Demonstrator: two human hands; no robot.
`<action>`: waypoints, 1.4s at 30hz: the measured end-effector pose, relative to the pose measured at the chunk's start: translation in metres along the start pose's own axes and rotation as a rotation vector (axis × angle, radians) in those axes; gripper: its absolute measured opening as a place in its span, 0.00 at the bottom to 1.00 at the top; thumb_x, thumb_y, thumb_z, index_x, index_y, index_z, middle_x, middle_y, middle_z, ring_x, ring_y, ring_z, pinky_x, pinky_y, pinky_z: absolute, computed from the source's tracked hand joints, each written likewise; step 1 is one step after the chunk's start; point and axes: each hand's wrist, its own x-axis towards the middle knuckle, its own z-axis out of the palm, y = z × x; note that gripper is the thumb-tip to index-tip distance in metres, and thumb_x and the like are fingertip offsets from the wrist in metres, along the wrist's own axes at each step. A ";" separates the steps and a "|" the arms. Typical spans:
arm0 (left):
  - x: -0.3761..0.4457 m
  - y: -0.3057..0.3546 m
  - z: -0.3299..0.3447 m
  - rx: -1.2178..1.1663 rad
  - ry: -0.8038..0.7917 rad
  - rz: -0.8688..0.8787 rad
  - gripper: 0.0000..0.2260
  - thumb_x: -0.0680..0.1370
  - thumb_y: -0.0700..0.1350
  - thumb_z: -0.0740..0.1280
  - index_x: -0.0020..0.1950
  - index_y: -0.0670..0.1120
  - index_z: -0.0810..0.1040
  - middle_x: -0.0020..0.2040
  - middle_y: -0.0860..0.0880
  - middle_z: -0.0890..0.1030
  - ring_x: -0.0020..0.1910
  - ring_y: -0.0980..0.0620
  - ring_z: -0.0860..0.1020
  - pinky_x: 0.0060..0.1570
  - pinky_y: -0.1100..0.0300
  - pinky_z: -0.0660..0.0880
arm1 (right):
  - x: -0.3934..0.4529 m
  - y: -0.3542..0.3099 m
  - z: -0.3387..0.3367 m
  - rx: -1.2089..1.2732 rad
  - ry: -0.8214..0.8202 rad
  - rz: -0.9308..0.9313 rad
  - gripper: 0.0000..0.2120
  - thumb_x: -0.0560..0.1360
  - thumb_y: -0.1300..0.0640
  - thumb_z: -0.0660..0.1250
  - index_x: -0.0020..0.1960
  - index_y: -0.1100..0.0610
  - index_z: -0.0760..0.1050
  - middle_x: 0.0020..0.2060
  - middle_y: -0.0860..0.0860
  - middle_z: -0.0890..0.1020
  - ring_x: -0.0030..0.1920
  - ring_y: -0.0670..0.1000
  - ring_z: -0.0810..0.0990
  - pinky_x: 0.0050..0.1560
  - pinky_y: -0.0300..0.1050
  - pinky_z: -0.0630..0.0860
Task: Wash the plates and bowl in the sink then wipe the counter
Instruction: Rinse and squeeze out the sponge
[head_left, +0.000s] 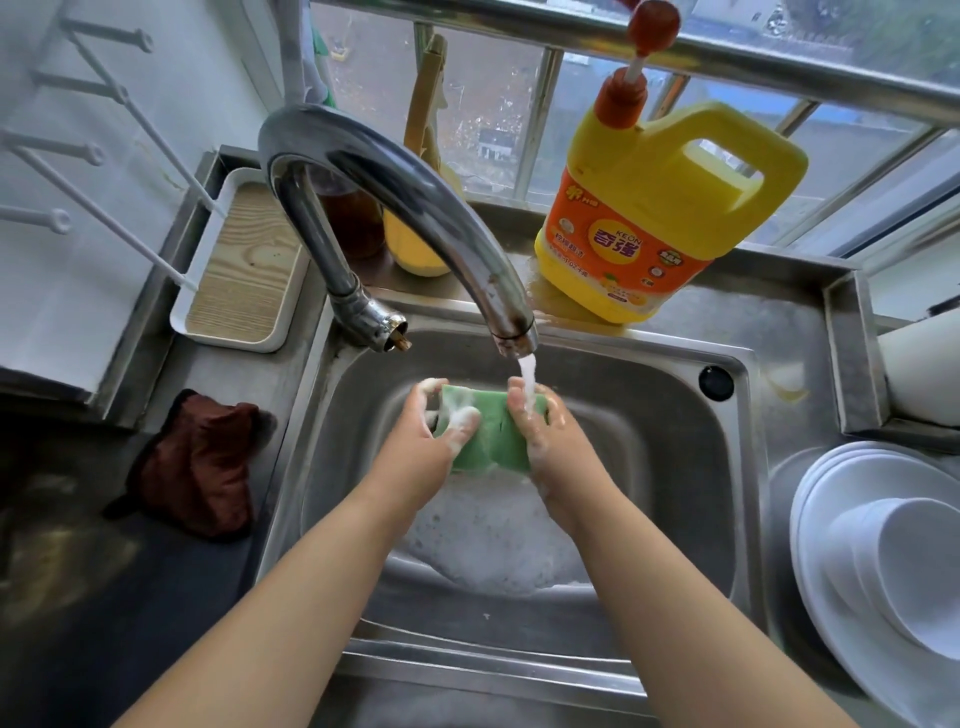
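Plates and bowl stacked at right edge of frame, on tabletop. Centre frame: sponge gripped at both ends by left hand and right hand, fingers curled round it, under faucet stream. Best to squeeze repeatedly until foam runs clear.

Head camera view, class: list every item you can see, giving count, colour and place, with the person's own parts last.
Green rectangular sponge: one, soapy, held over the steel sink, under running water.
Curved chrome faucet: one, behind the sink.
Yellow detergent jug with orange pump: one, ledge behind the sink.
White plates: a stack, count unclear, counter right of the sink.
White bowl: one, on the plates.
Dark brown cloth: one, counter left of the sink.
White tray with wood-grain base: one, far left corner.
White foam: sink bottom.
Left hand: grips the sponge's left end.
Right hand: grips its right end.
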 end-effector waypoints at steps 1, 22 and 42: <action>-0.001 0.000 0.000 -0.024 -0.005 -0.012 0.12 0.80 0.47 0.65 0.62 0.53 0.70 0.54 0.50 0.81 0.51 0.52 0.82 0.52 0.53 0.79 | 0.001 -0.001 -0.002 0.007 0.012 -0.020 0.11 0.77 0.48 0.65 0.59 0.48 0.72 0.57 0.54 0.78 0.53 0.52 0.80 0.51 0.46 0.79; 0.005 0.034 0.075 0.114 -0.116 0.166 0.09 0.83 0.46 0.58 0.51 0.50 0.77 0.50 0.47 0.81 0.52 0.51 0.78 0.55 0.57 0.74 | -0.044 0.002 -0.075 0.049 0.400 -0.263 0.06 0.73 0.54 0.70 0.48 0.53 0.76 0.42 0.50 0.82 0.42 0.45 0.82 0.41 0.39 0.78; 0.000 0.039 0.033 0.104 -0.062 0.174 0.12 0.78 0.46 0.68 0.59 0.53 0.72 0.58 0.51 0.75 0.51 0.59 0.76 0.42 0.72 0.74 | -0.046 -0.007 -0.038 0.334 0.215 -0.106 0.13 0.76 0.55 0.66 0.57 0.61 0.74 0.47 0.54 0.83 0.43 0.48 0.84 0.38 0.40 0.79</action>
